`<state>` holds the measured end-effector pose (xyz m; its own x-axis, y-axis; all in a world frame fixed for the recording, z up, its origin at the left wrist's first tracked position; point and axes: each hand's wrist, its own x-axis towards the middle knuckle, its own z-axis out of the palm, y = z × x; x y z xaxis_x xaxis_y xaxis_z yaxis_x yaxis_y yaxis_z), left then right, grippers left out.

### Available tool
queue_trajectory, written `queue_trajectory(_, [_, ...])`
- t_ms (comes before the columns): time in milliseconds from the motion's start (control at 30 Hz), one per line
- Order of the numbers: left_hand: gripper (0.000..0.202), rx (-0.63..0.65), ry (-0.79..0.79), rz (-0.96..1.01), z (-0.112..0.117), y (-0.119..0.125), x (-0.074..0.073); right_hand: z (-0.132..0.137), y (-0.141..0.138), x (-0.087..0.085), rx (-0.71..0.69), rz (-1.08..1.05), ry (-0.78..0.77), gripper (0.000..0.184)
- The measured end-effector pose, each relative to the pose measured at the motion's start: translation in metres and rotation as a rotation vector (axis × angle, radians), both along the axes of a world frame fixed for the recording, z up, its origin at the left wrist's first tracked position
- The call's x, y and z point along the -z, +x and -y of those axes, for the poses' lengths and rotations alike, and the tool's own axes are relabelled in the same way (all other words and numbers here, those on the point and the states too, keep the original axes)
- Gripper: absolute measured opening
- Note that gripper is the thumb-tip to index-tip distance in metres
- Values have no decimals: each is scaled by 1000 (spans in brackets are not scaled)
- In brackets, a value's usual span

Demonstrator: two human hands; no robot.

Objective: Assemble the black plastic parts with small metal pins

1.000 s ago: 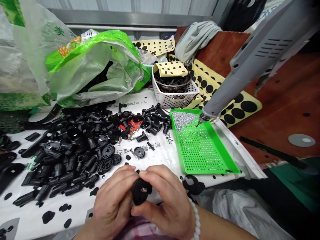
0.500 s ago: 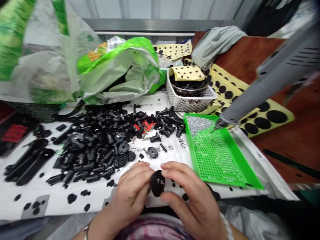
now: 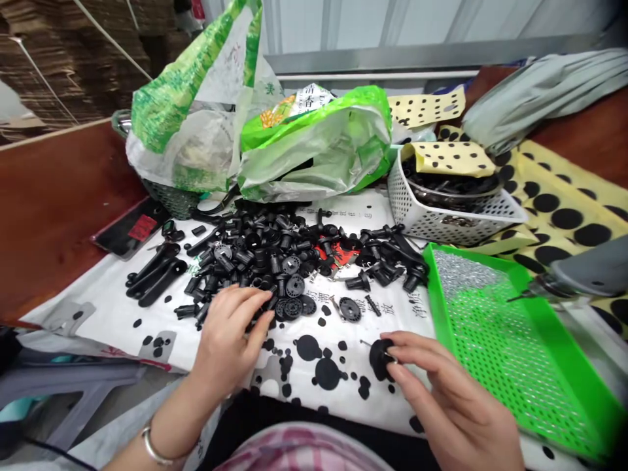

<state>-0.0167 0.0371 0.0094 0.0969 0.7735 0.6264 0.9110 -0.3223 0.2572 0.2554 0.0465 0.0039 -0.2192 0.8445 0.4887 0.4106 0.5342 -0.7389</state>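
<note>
My right hand (image 3: 456, 399) pinches a round black plastic part (image 3: 379, 358) between thumb and fingertips, above the front of the white sheet. A thin metal piece sticks out of the part's left side. At the front edge of the pile of black plastic parts (image 3: 245, 248), my left hand (image 3: 233, 340) has its thumb and fingers curled round a dark cylindrical piece (image 3: 267, 299), which is mostly hidden. Several black notched discs (image 3: 295, 286) lie just right of that hand. Another notched disc (image 3: 350, 310) rests apart on the sheet, between my hands.
A green perforated tray (image 3: 530, 379) with small silver pieces stands at the right, a grey power screwdriver (image 3: 583, 271) over it. Behind are a white basket (image 3: 454, 226) and plastic bags (image 3: 314, 157). Black handles (image 3: 157, 278) and a phone (image 3: 130, 229) lie left.
My hands, together around the round black part before, have parted. The left has moved to the pile; the right keeps the part. The view has turned left.
</note>
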Motion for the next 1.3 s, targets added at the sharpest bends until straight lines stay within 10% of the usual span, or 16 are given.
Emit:
queue_trajectory(400, [16, -153, -116, -230, -22, -6, -1, 2, -2, 8, -44, -15, -15, 13])
queue_trajectory(600, [18, 71, -185, 163, -18, 14, -15, 1, -12, -1, -44, -137, -28, 16])
queue_trajectory(833, [16, 377, -240, 89, -18, 56, -7, 6, -14, -12, -14, -290, -31, 20])
queue_trajectory(1300, [18, 462, -328, 110, -9, 78, -7, 17, -9, -7, -32, -244, 13, 22])
